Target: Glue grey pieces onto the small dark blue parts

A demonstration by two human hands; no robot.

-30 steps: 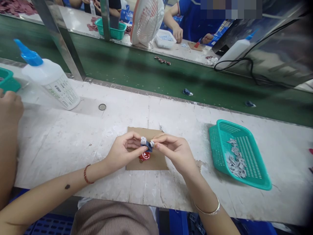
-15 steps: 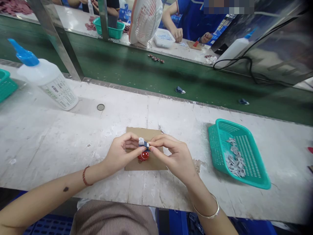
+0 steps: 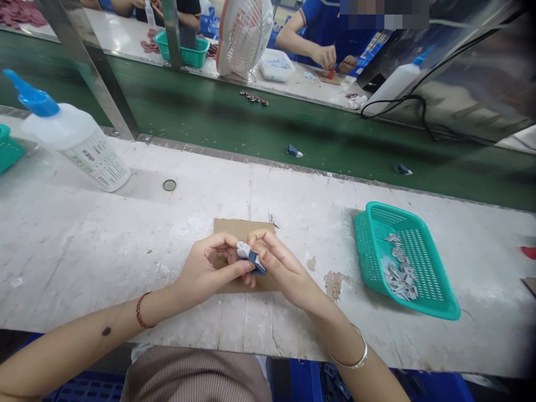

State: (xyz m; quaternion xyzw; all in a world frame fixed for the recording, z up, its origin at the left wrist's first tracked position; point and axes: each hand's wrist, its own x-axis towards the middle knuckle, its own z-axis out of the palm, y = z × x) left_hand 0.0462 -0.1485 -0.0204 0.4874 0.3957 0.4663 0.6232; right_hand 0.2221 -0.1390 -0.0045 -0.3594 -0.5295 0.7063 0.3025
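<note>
Over a piece of cardboard (image 3: 234,225), a small dark blue and light grey plastic part (image 3: 252,256) is pinched between the thumb and fingers of my left hand (image 3: 209,262). My right hand (image 3: 285,271) meets it from the other side, its thumb and bent fingers pressed against the right end. Both hands are closed around the part, and their fingers cover some of it. The cardboard lies flat on the bench, partly hidden below my hands.
A green basket (image 3: 362,251) holding small grey parts (image 3: 401,279) stands to the right. On the left are a white bottle (image 3: 79,145) with a blue nozzle and a bottle cap (image 3: 169,185). Beyond the bench, a green conveyor belt (image 3: 209,123) carries several pieces; a co-worker (image 3: 310,39) sits opposite.
The part has turned and tilted in my fingers, and my right fingers have curled in more. The red round thing beneath is now hidden. Pieces on the belt have shifted left in view.
</note>
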